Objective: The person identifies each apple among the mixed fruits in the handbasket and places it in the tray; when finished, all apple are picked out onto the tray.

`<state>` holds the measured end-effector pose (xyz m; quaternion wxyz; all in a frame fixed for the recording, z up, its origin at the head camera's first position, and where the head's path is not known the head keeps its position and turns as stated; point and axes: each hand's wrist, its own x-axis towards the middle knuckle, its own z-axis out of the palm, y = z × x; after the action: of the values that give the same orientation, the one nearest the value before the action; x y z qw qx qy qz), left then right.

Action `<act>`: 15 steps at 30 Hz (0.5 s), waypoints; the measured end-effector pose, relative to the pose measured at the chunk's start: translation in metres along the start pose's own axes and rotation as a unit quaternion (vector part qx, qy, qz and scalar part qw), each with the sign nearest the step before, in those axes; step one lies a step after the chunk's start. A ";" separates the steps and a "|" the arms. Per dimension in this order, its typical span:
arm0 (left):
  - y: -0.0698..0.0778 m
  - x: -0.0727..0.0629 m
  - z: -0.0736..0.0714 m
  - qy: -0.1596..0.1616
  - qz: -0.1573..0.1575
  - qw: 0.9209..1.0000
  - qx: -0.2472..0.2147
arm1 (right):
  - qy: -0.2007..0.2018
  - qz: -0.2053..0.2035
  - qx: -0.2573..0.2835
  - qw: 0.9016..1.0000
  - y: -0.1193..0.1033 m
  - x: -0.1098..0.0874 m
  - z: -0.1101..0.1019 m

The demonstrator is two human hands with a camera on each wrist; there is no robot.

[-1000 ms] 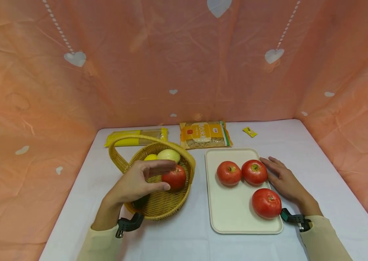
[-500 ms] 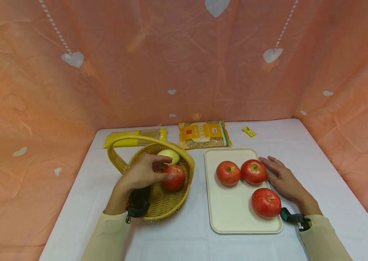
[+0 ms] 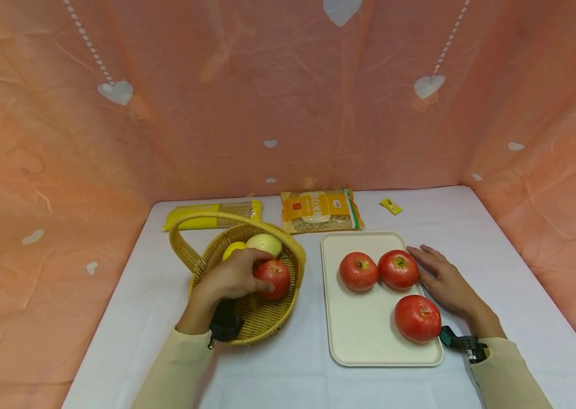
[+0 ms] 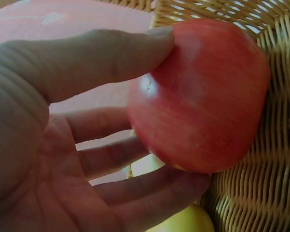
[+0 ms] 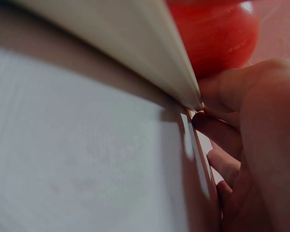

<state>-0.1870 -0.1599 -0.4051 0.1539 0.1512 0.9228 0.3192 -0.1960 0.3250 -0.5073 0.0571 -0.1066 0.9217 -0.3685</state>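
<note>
In the head view my left hand (image 3: 234,276) reaches into the wicker basket (image 3: 259,339) and grips a red apple (image 3: 276,279). The left wrist view shows the thumb pressed on one side of this apple (image 4: 207,96) and the fingers curled under the other; the wicker wall is right behind it. A pale green-yellow round fruit (image 3: 264,245) and a yellow one (image 3: 234,249) lie beyond the hand. My right hand (image 3: 446,283) rests at the right edge of the cream tray (image 3: 357,341), fingers fairly straight. In the right wrist view its thumb touches the tray's rim (image 5: 190,99).
On the tray sit three red apples: one at left (image 3: 358,271), one near the right fingers (image 3: 398,270), one in front (image 3: 418,318). Behind are a yellow noodle packet (image 3: 237,211), an orange bag (image 3: 318,211) and a small yellow sachet (image 3: 391,206). The basket's handle (image 3: 237,217) arches over its back.
My left hand has come down and right into the basket, and its thumb and fingers have closed round the apple. The right hand has stayed at the tray's edge.
</note>
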 end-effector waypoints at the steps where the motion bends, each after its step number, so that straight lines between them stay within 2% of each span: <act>1: 0.000 0.000 0.001 -0.001 -0.001 1.000 0.007 | 0.000 0.001 0.001 1.000 0.000 0.000 0.000; 7: 0.002 -0.001 0.005 -0.005 -0.016 1.000 0.011 | -0.001 0.006 0.003 1.000 -0.001 0.000 0.001; 15: 0.007 -0.007 0.009 -0.012 -0.054 0.998 0.021 | -0.001 0.008 -0.002 1.000 -0.001 -0.001 0.000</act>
<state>-0.1765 -0.1526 -0.4059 0.1788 0.1086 0.9342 0.2889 -0.1953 0.3242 -0.5067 0.0609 -0.1003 0.9232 -0.3659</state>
